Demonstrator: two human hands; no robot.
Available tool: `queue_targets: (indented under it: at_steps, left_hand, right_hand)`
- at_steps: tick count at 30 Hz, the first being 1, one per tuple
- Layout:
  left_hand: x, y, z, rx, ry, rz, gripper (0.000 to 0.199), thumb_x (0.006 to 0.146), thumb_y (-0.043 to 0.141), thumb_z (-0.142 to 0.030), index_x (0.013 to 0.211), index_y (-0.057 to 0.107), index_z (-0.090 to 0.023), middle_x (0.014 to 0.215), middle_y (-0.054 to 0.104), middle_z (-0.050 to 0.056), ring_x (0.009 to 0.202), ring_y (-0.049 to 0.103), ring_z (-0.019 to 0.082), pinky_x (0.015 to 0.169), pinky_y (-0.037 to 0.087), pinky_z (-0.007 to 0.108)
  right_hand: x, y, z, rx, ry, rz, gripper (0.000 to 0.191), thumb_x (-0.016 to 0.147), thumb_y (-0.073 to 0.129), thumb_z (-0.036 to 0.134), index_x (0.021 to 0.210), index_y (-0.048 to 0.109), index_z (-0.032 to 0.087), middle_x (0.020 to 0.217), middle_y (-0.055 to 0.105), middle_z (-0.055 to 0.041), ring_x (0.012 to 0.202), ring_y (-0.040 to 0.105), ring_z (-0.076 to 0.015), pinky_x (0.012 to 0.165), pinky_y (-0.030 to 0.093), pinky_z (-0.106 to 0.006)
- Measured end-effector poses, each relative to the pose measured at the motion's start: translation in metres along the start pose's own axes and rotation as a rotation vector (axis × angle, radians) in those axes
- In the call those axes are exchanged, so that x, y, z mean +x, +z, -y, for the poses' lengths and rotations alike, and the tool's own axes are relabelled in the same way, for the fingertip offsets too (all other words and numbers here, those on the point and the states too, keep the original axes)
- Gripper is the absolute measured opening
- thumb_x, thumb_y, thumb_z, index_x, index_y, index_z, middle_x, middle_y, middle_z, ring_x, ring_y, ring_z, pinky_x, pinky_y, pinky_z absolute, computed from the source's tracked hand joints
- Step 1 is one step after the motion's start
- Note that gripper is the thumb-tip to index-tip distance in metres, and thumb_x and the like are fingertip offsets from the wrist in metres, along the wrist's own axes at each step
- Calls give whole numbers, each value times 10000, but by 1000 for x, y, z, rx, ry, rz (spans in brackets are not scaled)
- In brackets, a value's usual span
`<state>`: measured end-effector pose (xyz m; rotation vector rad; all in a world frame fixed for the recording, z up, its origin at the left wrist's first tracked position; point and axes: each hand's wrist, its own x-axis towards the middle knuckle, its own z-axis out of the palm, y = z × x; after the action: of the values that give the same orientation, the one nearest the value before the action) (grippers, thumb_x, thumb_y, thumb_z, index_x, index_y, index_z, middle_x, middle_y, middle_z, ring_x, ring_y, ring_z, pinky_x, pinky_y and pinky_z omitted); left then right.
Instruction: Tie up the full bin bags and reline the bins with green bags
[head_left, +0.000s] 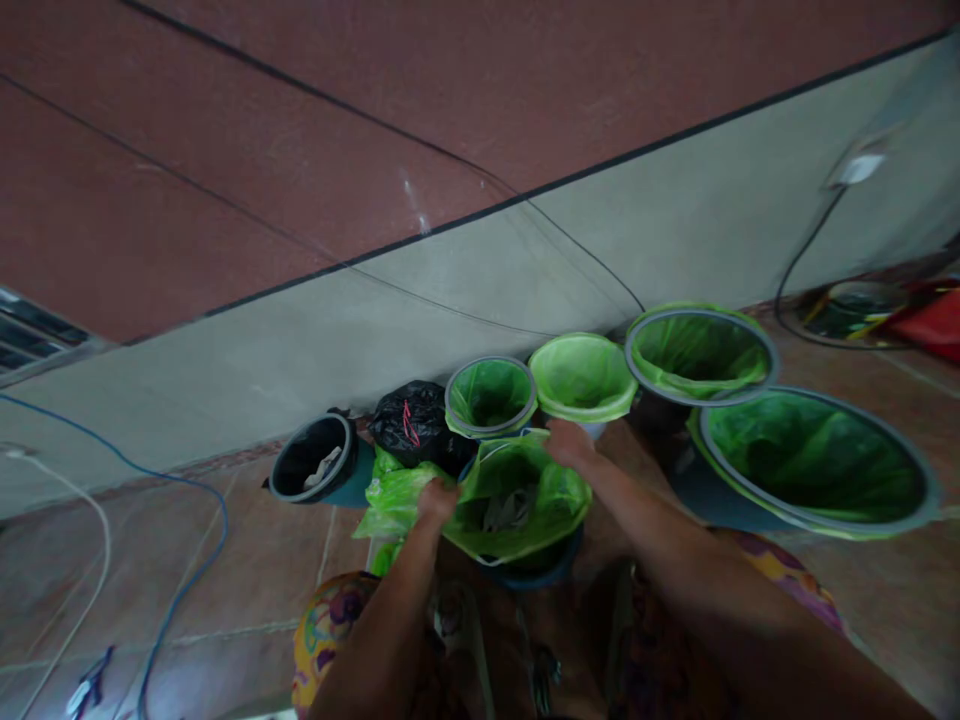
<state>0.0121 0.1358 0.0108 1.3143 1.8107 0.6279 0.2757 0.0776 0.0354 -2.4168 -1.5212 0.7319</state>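
A green plastic bag (551, 510) lines the small bin (536, 575) in front of me, its mouth spread wide. Something pale, perhaps crumpled waste, lies inside. My left hand (439, 500) is closed on the bag's left edge. The far right edge of the same bag is pinched by my right hand (568, 443). More green bag material (397, 495) lies just left of my left hand. A knotted black garbage bag (412, 420) with a pink tie sits behind it. The fingertips of both hands are partly hidden.
Green-lined bins stand behind and to the right: a small one (491, 395), a pale one (583, 375), a larger one (701, 355) and a big one (817, 460). A black-lined bin (315, 460) leans at left. A blue hose (202, 570) crosses the tiles. Wall behind.
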Motion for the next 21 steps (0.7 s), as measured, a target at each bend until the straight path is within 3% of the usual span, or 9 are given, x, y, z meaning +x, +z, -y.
queue_targets:
  at_steps: [3, 6, 11, 15, 21]
  left_hand:
    - [-4, 0, 4, 214, 72, 45, 236, 827, 618, -338, 695, 687, -156, 524, 574, 55, 702, 655, 226, 767, 495, 318]
    - [-7, -7, 7, 392, 147, 80, 202, 812, 583, -178, 633, 666, -134, 571, 581, 58, 773, 658, 224, 821, 485, 323]
    - [-9, -24, 3, 558, 299, 114, 227, 783, 521, -35, 828, 727, -119, 859, 666, 87, 939, 631, 207, 958, 438, 321]
    - [-9, -33, 4, 748, 507, 154, 311, 800, 461, -15, 889, 734, -136, 837, 646, 82, 921, 617, 195, 914, 466, 301]
    - [-12, -29, 8, 702, 593, -49, 315, 773, 423, 31, 881, 676, -122, 951, 584, 100, 870, 588, 162, 873, 470, 267]
  right_hand:
    - [-1, -4, -1, -29, -14, -7, 292, 859, 490, 103, 1012, 738, 95, 1099, 709, -191, 1029, 664, -256, 857, 483, -303]
    - [-3, -14, -2, 30, -2, -59, 301, 859, 496, 129, 1012, 755, 149, 1069, 724, -150, 1010, 669, -246, 850, 480, -293]
    - [-8, -28, -5, 139, 48, -82, 302, 838, 505, 134, 1000, 757, 166, 1025, 732, -124, 985, 661, -242, 831, 470, -288]
    - [-13, -33, -7, 154, 44, -59, 287, 846, 514, 143, 1006, 751, 161, 1028, 725, -128, 975, 653, -228, 834, 463, -283]
    - [-13, -32, -8, 110, -94, 6, 322, 777, 559, 76, 1034, 741, 141, 1067, 723, -131, 1018, 646, -245, 876, 464, -291]
